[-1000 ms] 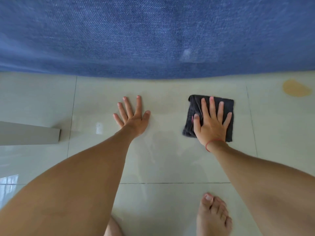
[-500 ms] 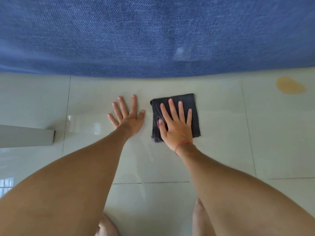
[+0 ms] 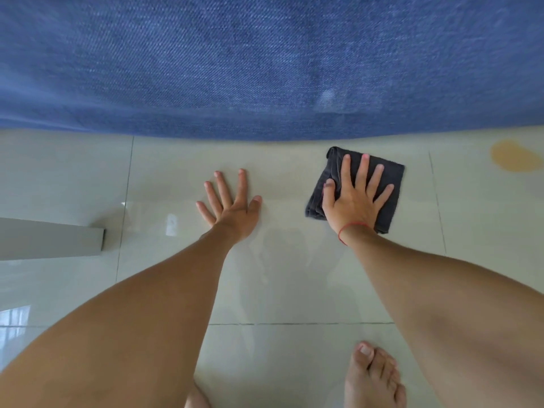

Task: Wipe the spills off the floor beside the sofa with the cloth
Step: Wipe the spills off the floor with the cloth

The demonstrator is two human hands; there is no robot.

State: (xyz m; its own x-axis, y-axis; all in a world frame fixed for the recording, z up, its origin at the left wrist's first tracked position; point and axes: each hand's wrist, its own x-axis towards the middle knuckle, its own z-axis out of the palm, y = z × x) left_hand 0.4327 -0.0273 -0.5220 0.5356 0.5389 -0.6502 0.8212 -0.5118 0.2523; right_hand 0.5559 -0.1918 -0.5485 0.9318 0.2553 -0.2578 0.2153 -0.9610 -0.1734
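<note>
Right hand (image 3: 351, 201) presses flat, fingers spread, on a soft folded dark cloth (image 3: 391, 184); yellow spill (image 3: 512, 156) at two o'clock; left hand (image 3: 232, 207) open, empty.

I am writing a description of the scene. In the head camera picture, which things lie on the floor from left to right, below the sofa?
Grey furniture leg → left hand, flat on the tiles → right hand pressing the dark cloth → yellow spill.
</note>
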